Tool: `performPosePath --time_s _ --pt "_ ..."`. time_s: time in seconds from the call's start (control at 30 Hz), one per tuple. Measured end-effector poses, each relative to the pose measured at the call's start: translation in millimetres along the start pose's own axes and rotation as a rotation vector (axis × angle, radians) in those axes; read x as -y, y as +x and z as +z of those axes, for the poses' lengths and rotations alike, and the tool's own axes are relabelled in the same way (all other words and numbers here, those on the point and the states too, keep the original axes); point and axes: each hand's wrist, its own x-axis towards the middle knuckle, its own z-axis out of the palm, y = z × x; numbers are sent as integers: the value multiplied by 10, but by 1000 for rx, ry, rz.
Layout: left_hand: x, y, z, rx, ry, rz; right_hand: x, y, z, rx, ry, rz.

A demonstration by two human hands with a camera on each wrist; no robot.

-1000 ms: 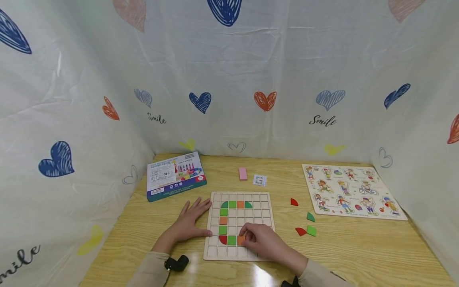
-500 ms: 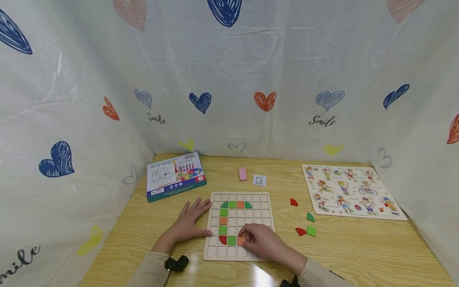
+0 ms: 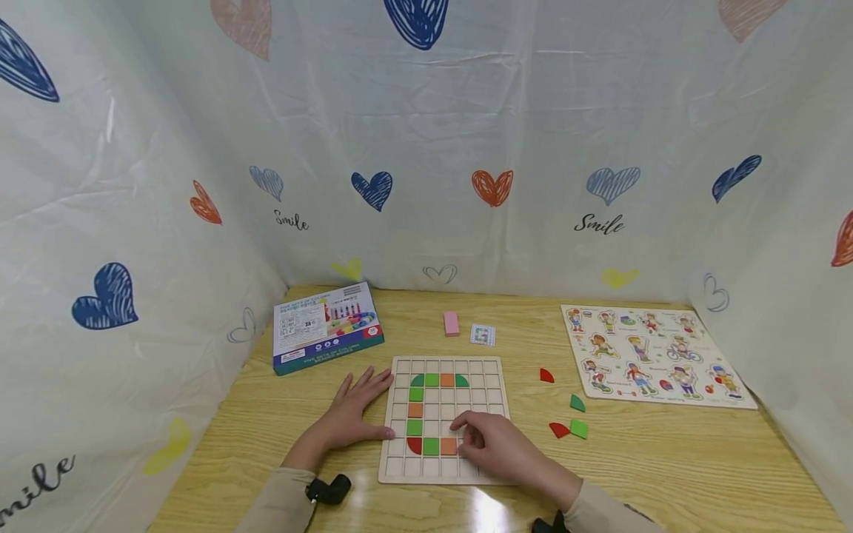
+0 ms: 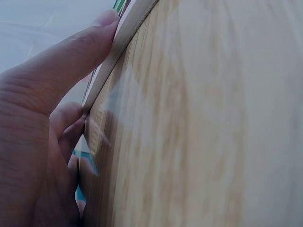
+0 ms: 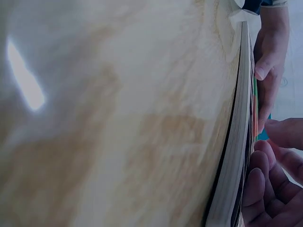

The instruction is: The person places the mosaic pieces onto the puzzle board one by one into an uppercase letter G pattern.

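A wooden grid board (image 3: 436, 468) lies on the table with several coloured tiles set in its cells. They run along a top row, down the left side and along a lower row. My left hand (image 3: 349, 418) rests at the board's left edge with fingers spread, the thumb (image 4: 97, 38) touching the rim. Over the lower right part hovers my right hand (image 3: 496, 444), thumb and index finger parted and nothing between them. Just left of its fingertips, an orange square tile (image 3: 449, 446) lies beside a green square tile (image 3: 430, 446) and a red quarter-circle tile (image 3: 415, 445).
Right of the board lie two red quarter-circle tiles (image 3: 546, 375), a dark green one (image 3: 577, 403) and a green square (image 3: 579, 428). A picture puzzle board (image 3: 620, 352) is farther right. Behind stand a boxed toy (image 3: 326, 326), a pink block (image 3: 451, 323) and a pattern card (image 3: 483, 334).
My right hand has let go of the orange square tile and drawn slightly right, leaving the tile in the lower row. The left hand has stayed in place.
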Motion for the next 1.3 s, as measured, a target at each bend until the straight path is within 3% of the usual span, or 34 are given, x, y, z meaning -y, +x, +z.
performPosePath --time_s 0.33,0.6,0.77,1.07,1.3 --pt "-18 -3 5 1 -8 -10 -111 -131 -244 -54 -6 55" --pt "-22 3 4 6 -9 -15 -366 -300 -528 -170 -42 94" --pt "-7 2 9 7 -11 -17 -541 -417 -720 -241 -60 161" --pt "-4 -4 5 2 -11 -10 -832 -615 -1009 -326 -167 234" --pt "-5 -3 2 2 -9 -11 -896 -689 -1119 -304 -250 270"
